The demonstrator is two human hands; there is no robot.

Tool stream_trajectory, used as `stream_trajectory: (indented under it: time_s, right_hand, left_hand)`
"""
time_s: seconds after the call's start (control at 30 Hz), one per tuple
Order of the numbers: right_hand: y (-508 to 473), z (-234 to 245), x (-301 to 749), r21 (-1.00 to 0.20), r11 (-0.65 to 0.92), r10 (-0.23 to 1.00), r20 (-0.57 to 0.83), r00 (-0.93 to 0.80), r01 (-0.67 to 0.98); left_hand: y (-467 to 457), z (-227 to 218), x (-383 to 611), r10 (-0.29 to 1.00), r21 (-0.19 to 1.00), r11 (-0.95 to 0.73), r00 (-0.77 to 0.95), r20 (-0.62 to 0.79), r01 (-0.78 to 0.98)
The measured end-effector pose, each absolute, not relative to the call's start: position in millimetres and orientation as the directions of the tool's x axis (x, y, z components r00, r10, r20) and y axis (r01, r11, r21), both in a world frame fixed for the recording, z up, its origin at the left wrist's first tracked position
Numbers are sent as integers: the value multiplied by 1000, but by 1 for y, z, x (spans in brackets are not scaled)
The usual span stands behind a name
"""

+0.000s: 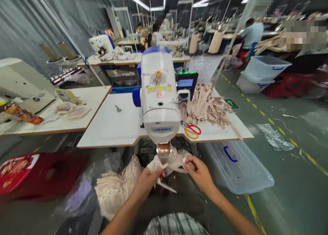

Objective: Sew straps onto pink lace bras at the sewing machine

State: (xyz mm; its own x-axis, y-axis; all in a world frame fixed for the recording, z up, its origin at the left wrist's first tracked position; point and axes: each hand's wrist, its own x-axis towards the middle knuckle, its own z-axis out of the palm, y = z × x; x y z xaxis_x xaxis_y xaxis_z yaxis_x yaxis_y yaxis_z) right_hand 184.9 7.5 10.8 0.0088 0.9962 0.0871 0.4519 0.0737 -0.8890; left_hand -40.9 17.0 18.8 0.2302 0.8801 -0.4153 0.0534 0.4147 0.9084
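Directly ahead stands a white sewing machine, its head over the front of the table. Below its needle area, my left hand is closed on a beige fabric piece with a narrow strip hanging down. My right hand pinches the right end of the same pale fabric. Whether both hands hold one piece or two joined ones I cannot tell. To the left of my left hand, a stack of ruffled beige fabric pieces hangs below the table's front edge.
Scissors with red and yellow handles lie right of the machine, before a heap of beige strips. A clear plastic lid is at lower right, a red stool at lower left. Another machine stands left.
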Motion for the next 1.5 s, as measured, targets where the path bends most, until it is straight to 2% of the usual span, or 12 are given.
stream_trajectory:
  time_s: [0.07, 0.2, 0.3, 0.4, 0.67, 0.9, 1.0, 1.1, 1.2, 1.37, 1.5]
  right_hand:
    - [7, 11, 184, -855, 133, 985, 168, 25, 502]
    - [0, 13, 162, -774, 344, 936, 331, -123, 532]
    - [-3, 15, 141, -711, 463, 880, 439, -180, 529]
    - [0, 13, 129, -686, 489, 861, 479, -170, 539]
    - [7, 2, 129, -797, 295, 952, 292, -91, 528]
    - [8, 4, 139, -882, 36, 998, 5, -66, 469]
    - [12, 2, 145, -887, -34, 987, -101, -122, 461]
    - [17, 2, 151, -898, -75, 944, -204, -261, 433]
    - [21, 9, 153, -898, -48, 919, -211, -332, 438]
    - [21, 18, 148, -884, 108, 911, -94, -400, 455]
    - [18, 13, 146, -887, 92, 925, -93, -370, 453]
  left_hand:
    - [19, 23, -39, 877, 871, 472, 175, -448, -137]
    - [16, 19, -28, 855, 802, 514, 102, -509, -305]
    - [8, 15, -21, 875, 809, 469, 64, -479, -354]
    - [3, 13, -18, 907, 851, 408, 44, -418, -331]
    - [3, 12, -17, 958, 951, 287, 22, -287, -117]
    - [0, 8, -15, 978, 978, 207, 22, -207, -3]
    - [-2, 9, -18, 981, 981, 193, 29, -193, 9]
    - [-3, 12, -23, 985, 990, 143, 93, -143, 16]
    - [-3, 15, -27, 982, 993, 115, 145, -118, 28]
    - [1, 15, -30, 973, 985, 170, 152, -173, 37]
    - [4, 12, -33, 950, 970, 225, 201, -240, 96]
